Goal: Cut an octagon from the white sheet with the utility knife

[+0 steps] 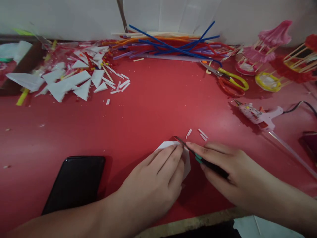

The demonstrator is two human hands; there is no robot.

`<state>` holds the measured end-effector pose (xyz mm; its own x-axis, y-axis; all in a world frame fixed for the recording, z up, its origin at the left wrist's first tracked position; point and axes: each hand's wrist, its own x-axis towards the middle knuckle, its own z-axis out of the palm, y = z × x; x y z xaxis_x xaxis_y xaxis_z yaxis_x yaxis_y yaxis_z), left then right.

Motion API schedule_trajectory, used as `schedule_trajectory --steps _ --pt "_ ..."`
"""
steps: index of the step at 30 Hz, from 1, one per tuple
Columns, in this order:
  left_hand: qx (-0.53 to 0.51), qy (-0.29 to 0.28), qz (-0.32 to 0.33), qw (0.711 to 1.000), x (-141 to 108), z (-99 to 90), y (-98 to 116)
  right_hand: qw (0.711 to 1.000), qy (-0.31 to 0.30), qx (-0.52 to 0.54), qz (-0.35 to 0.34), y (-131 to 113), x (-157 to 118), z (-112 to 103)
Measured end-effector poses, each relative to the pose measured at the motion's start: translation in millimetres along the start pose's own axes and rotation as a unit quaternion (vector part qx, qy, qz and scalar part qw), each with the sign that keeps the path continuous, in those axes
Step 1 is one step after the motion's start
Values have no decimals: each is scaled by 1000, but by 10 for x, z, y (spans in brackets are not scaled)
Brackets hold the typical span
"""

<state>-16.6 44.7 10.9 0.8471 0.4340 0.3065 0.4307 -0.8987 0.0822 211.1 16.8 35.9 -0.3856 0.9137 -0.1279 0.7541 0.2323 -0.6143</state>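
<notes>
A white, many-sided piece of foam board [187, 167] lies flat on the red table near its front edge. My left hand [158, 175] holds it down, fingers together over its top; the thumb is hidden. My right hand [226, 165] is closed around a utility knife [210, 165] with a black and green handle. The knife's blade lies at the far right edge of the white piece, close to my left fingertips. Just beyond it are a few thin white offcuts [203, 134].
A black phone [74, 181] lies left of my hands. White scraps [69, 84] are heaped at the back left, coloured pipe-like sticks [170, 46] along the wall. Scissors [231, 81], a glue gun [260, 115] and pink ruffled stick-built models [262, 46] occupy the right side.
</notes>
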Motion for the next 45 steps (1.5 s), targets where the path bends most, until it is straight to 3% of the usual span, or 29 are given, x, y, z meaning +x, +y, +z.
schedule_trajectory --steps 11,27,45 --pt "-22 -14 -24 999 35 -34 -14 998 -37 -47 -4 -51 7 -66" --pt "-35 -29 -20 999 43 -22 -54 997 -72 -36 -2 -71 19 -125" --pt "-22 -45 -6 999 69 -51 -34 999 -36 -24 -22 -36 -46 -67"
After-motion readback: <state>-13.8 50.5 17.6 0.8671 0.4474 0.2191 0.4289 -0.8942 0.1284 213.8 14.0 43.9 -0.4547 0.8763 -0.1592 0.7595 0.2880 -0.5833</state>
